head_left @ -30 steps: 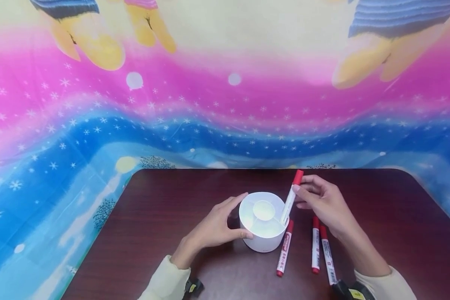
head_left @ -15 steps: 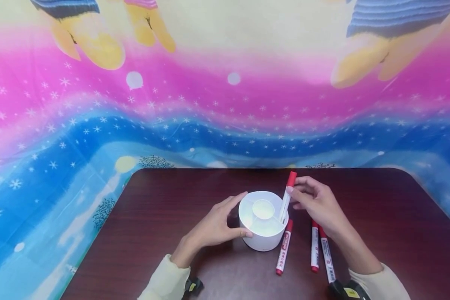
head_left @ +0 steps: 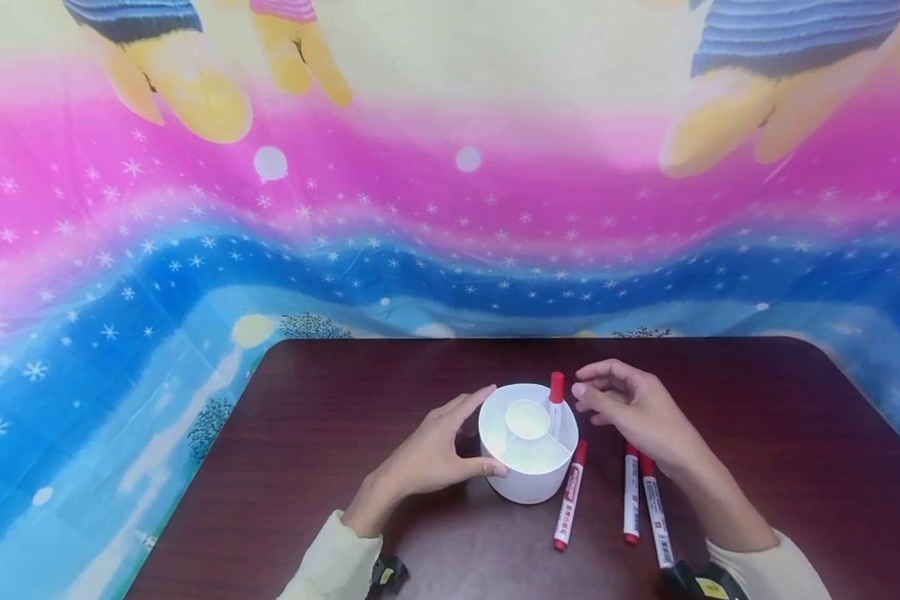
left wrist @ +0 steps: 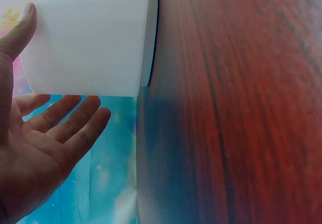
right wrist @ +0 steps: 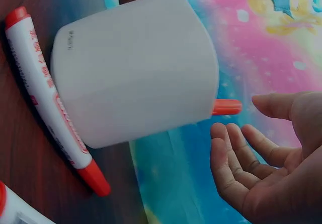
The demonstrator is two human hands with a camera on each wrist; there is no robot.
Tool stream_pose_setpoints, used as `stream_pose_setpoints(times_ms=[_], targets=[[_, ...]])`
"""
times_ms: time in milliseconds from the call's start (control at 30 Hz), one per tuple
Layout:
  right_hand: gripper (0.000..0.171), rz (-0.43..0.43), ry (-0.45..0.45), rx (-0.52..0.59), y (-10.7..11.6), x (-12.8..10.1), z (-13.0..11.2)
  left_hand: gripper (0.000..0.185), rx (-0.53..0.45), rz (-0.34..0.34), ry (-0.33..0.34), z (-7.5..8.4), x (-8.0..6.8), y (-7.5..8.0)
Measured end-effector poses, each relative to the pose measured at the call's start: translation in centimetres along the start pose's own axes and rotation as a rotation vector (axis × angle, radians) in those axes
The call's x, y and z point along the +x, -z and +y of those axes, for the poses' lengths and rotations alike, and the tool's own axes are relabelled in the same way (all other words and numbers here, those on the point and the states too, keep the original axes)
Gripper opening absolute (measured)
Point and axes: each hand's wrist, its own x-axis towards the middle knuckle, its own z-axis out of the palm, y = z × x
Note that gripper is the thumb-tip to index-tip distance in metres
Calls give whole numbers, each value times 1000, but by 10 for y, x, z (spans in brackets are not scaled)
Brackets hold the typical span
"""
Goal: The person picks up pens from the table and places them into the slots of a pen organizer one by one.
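A white round cup (head_left: 525, 490) with inner dividers stands upright on the dark wooden tabletop (head_left: 307, 417), roughly midway between its left and right edges and well apart from the far edge. The left hand (head_left: 431, 450) grips it from the left, thumb at the near side of the rim and index finger reaching round toward the far side. A red-capped marker (head_left: 557, 390) stands nearly upright in the cup, in an outer compartment right of the round middle well, its cap above the rim. The right hand (head_left: 641, 417) hovers just right of that cap, fingers loosely bent, released and holding nothing.

A second marker (head_left: 568, 504) lies just right of the cup, cap toward the far edge; whether they touch I cannot tell. Farther toward the right edge lie a third marker (head_left: 631, 500) and a fourth marker (head_left: 656, 517), side by side, their cap ends partly hidden by the right hand. A snowflake-patterned cloth (head_left: 390, 217) hangs beyond the far edge.
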Motion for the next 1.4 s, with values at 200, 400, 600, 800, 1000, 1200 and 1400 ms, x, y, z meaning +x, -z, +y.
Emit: stream_pose_setpoints(times_ms=[200, 400, 600, 800, 1000, 1200, 1400], targets=[[42, 2, 34, -10, 13, -4, 2, 108, 3, -4, -2, 0, 1, 0], [46, 2, 8, -23, 24, -9, 12, 115, -33, -15, 12, 0, -1, 4], [47, 11, -29, -63, 39, -20, 30, 112, -43, -2, -6, 0, -2, 7], [48, 8, -67, -78, 50, -31, 45, 110, -5, -2, -25, 2, -2, 5], [52, 7, -121, -76, 54, -41, 57, 106, -10, 17, -53, 0, -2, 3], [54, -8, -176, -31, 54, -49, 69, 104, -30, 34, -53, -1, -2, 3], [57, -39, -256, -6, 57, -53, 79, 102, -30, 24, -34, -2, -1, 3]])
